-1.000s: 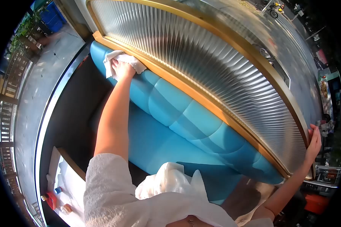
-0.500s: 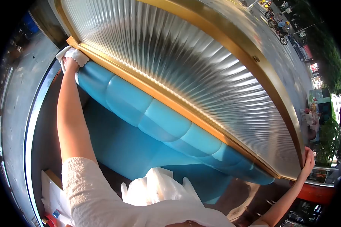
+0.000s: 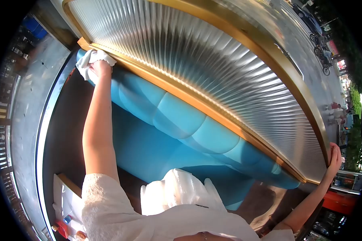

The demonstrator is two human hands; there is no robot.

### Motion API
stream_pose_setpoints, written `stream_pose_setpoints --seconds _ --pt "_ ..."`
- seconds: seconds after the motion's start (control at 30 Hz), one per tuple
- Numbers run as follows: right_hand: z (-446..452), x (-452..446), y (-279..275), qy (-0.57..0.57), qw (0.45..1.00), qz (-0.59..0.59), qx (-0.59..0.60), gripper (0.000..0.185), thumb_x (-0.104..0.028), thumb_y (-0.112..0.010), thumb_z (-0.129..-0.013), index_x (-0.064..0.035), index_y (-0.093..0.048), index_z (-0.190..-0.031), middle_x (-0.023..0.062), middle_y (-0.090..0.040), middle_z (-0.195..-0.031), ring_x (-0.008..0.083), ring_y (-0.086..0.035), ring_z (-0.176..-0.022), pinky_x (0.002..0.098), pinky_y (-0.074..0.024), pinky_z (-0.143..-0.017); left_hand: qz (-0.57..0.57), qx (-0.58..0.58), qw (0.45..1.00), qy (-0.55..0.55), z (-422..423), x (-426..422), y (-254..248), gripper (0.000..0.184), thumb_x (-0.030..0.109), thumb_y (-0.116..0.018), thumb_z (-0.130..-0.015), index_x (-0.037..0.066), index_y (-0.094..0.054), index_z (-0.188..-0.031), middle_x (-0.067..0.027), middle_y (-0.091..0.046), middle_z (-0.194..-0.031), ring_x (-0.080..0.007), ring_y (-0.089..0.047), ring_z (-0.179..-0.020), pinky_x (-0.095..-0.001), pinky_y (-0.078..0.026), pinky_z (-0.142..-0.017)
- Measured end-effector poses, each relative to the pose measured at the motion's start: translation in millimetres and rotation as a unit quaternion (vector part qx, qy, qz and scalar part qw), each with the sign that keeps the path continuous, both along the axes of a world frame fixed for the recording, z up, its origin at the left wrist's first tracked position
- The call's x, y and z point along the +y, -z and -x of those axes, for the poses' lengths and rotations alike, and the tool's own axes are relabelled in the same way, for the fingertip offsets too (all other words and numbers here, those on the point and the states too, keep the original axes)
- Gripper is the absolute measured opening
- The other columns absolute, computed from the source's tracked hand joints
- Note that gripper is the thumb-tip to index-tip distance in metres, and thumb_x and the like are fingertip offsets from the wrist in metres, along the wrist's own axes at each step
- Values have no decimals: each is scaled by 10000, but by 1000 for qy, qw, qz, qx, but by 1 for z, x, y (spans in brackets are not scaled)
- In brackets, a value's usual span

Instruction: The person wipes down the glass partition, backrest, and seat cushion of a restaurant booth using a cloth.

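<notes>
My left hand [image 3: 101, 68] is closed on a white cloth [image 3: 84, 66], pressed against the upper left end of a blue padded backrest [image 3: 179, 110]. Just above it runs a wooden ledge [image 3: 189, 93], on which stands a ribbed clear panel [image 3: 213, 68] in a curved gold frame [image 3: 265, 48]. At the far right, my right hand [image 3: 335, 157] has its fingers curled around the lower right edge of that frame. The cloth hides part of my left fingers.
A blue seat [image 3: 157, 150] lies below the backrest. White items with a red object [image 3: 61, 228] sit at the lower left. Grey paving [image 3: 32, 100] runs along the left. Beyond the panel are a street, parked bikes [image 3: 321, 54] and people farther off.
My left hand and the cloth have shifted slightly right along the backrest, away from its far left end. My right hand stays at the frame. The view has turned a little.
</notes>
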State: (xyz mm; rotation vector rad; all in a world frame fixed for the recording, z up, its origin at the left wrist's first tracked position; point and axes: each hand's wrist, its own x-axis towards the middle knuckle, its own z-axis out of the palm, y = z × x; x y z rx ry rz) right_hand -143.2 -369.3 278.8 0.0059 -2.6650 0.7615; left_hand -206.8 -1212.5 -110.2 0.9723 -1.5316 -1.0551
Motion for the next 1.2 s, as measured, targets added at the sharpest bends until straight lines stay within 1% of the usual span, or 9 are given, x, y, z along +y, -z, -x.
stream_pose_setpoints --seconds 0.13,0.2,0.23,0.3,0.7,0.8,0.9,1.03,1.2 --pt "6 8 5 -7 1000 -7 7 293 -215 -437 -951 17 -612 -989 6 -575 -909 84 -497 -826 218 -392 -775 -49 141 988 40 -5 120 -44 320 299 -438 -917 2 -484 -1027 -179 -568 -957 -263 -577 -820 -331 -471 -675" --pt "9 12 7 -1 999 -28 15 303 -230 -435 -949 8 -621 -978 11 -582 -888 92 -504 -820 229 -397 -775 -1 207 847 490 -33 141 -68 219 140 -324 -966 -7 -428 -842 -187 -556 -753 -233 -544 -508 -280 -448 -427" --pt "9 10 8 4 999 -38 18 308 -241 -434 -948 -1 -627 -972 13 -585 -873 97 -508 -817 235 -399 -775 -60 190 960 195 -17 206 -62 208 147 -330 -964 -7 -427 -864 -181 -550 -773 -233 -538 -540 -282 -442 -455" --pt "8 0 7 -4 999 -47 20 314 -262 -430 -946 -25 -636 -970 21 -591 -854 107 -521 -797 242 -405 -762 -104 183 970 123 -21 272 -73 194 161 -340 -959 -6 -426 -907 -171 -537 -814 -233 -527 -602 -286 -431 -513" --pt "-3 -36 6 41 992 -89 77 404 -425 -418 -887 -116 -677 -915 97 -663 -844 271 -614 -815 340 -448 -733 -246 153 935 205 -73 555 -130 336 243 -405 -933 1 -416 -1167 -111 -459 -1054 -231 -457 -975 -309 -364 -860" --pt "-11 -45 1 37 991 -100 84 406 -424 -401 -879 -123 -674 -890 111 -660 -863 323 -604 -844 372 -452 -734 -43 37 975 216 -81 618 -122 612 149 -509 -821 -67 -242 -1328 -262 -335 -1300 -415 -306 -1218 -444 -202 -1044" --pt "-17 -50 -2 47 988 -118 85 405 -411 -391 -876 -111 -663 -848 121 -655 -834 344 -600 -825 396 -459 -720 -50 25 969 240 -99 688 -117 675 126 -523 -838 -55 -150 -1370 -222 -266 -1374 -356 -315 -1229 -404 -196 -1060" --pt "-11 -46 5 24 979 -142 143 405 -390 -384 -871 -95 -647 -782 139 -646 -758 366 -610 -745 447 -478 -668 -361 176 830 387 -130 782 -112 599 81 -440 -805 -112 -244 -1337 -272 -230 -1377 -396 -233 -1289 -393 -148 -1092" --pt "-11 -50 7 19 971 -161 176 362 -325 -417 -861 -105 -666 -717 130 -646 -660 329 -636 -632 450 -500 -569 49 -95 871 480 -164 826 -108 464 87 -469 -776 -150 -450 -1175 -365 -368 -1245 -504 -297 -1197 -470 -210 -1052"
